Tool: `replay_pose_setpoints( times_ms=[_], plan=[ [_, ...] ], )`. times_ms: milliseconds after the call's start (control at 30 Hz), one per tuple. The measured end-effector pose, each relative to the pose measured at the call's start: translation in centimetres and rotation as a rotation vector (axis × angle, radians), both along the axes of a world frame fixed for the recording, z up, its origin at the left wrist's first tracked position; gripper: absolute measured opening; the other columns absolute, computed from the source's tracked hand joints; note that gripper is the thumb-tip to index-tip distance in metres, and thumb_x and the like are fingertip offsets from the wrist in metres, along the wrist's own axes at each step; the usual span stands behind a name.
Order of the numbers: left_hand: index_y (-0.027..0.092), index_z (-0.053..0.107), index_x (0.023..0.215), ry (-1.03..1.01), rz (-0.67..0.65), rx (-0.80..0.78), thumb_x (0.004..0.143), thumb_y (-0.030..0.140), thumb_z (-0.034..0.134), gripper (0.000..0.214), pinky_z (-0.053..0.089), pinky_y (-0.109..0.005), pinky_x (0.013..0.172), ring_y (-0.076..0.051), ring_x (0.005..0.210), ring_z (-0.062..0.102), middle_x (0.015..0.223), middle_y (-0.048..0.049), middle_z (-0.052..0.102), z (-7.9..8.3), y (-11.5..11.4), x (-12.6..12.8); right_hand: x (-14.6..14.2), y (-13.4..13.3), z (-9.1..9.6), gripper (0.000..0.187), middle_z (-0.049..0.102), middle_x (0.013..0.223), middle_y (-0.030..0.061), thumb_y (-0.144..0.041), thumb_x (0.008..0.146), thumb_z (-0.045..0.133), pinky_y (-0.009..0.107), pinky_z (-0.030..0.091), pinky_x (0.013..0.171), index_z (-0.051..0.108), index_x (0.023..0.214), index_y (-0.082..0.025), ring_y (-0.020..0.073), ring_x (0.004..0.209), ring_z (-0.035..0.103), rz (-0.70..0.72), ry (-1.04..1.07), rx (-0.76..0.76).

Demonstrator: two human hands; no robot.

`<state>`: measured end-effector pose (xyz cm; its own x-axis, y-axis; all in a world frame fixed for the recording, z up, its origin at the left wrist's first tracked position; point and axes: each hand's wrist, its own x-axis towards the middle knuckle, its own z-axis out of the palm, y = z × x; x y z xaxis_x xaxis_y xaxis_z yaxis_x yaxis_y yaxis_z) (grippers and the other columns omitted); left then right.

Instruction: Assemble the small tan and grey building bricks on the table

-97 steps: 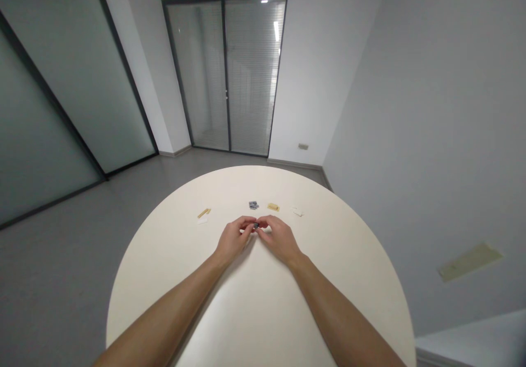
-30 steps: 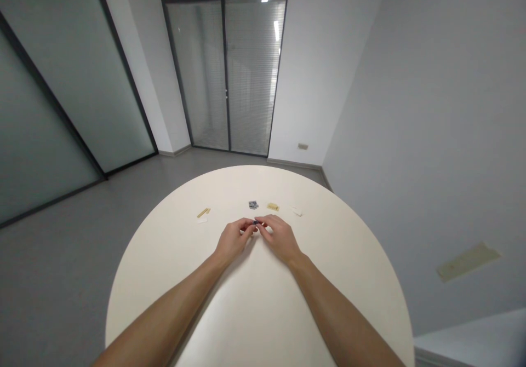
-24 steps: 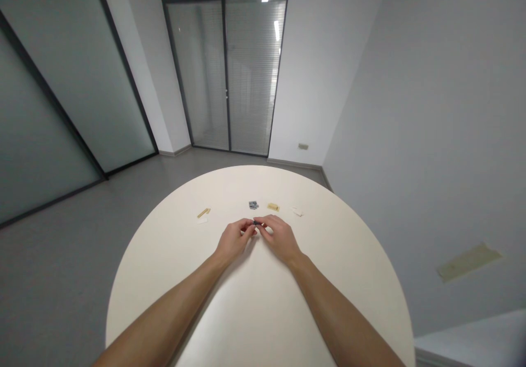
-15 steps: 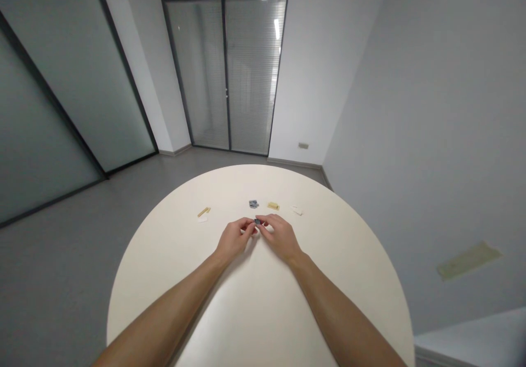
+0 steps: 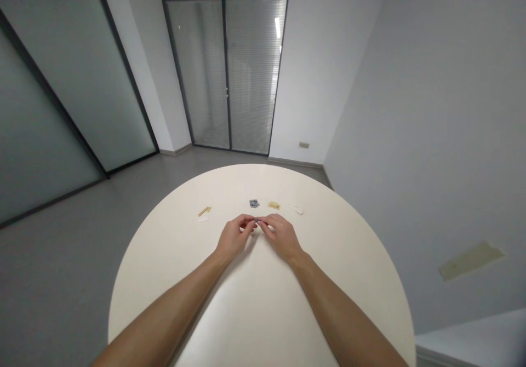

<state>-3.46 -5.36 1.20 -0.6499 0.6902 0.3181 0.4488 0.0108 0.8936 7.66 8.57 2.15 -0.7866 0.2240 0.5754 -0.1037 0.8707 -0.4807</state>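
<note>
— Small thing between the hands?

— Tiny dark grey piece point(image 5: 257, 221), at the centre of the frame. Pinched at the fingertips, right where the left hand point(image 5: 235, 234) and the right hand point(image 5: 281, 238) meet. Both hands narrow and curled around it, neither one clearly nearer.

— Long axis?

— Impossible to tell. Far too small and mostly hidden by the fingers, so no clear length or lie. Material unclear as well, perhaps plastic or metal.

— And around it, on the round cream tabletop point(image 5: 329, 279)?

— Smooth, matte surface. Just above the fingertips, a small cluster of grey pieces point(image 5: 254, 203), with a flat tan-yellow piece point(image 5: 274, 205) beside it, toward the right. Further right, a pale scrap point(image 5: 298, 210), thin and irregular.

— Anything on the left?

— Upper left of the hands, a narrow tan strip point(image 5: 204, 211), lying slantwise, right next to a small white scrap point(image 5: 201, 218). All of these well apart from the hands, none touched. Beyond the tabletop's far edge, a grey floor point(image 5: 123, 191).
</note>
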Motion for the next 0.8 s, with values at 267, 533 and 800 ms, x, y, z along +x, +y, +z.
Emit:
replay_pose_setpoints(
  times_ms=[267,533,800],
  plan=[
    [0.021,0.067,0.108,0.031,-0.006,-0.007,0.091,0.037,0.055,0.027,0.052,-0.03,0.075,-0.018,0.08,0.069,0.089,-0.0036,0.074,-0.41,0.16,-0.22,0.15,-0.45,0.35,0.018,0.071,0.091,0.0027,-0.028,0.097,0.052,0.032,0.046,0.081,0.07,0.098,-0.024,0.0182,0.088,0.062,-0.007,-0.046,0.004],
    [0.02,0.069,0.1,0.007,-0.022,-0.009,0.091,0.038,0.055,0.025,0.053,-0.029,0.074,-0.019,0.083,0.069,0.094,-0.0055,0.074,-0.43,0.22,-0.25,0.23,-0.53,0.44,0.016,0.07,0.092,0.0024,-0.027,0.097,0.05,0.03,0.046,0.082,0.066,0.095,-0.023,0.0176,0.089,0.061,-0.034,-0.046,-0.047],
    [0.019,0.068,0.093,0.006,-0.025,-0.027,0.091,0.042,0.053,0.027,0.052,-0.029,0.073,-0.019,0.078,0.069,0.087,-0.0051,0.074,-0.42,0.25,-0.08,0.09,-0.52,0.31,0.017,0.07,0.1,0.0029,-0.026,0.095,0.051,0.03,0.047,0.082,0.065,0.103,-0.023,0.0171,0.09,0.063,-0.057,-0.025,-0.111]
  ],
)
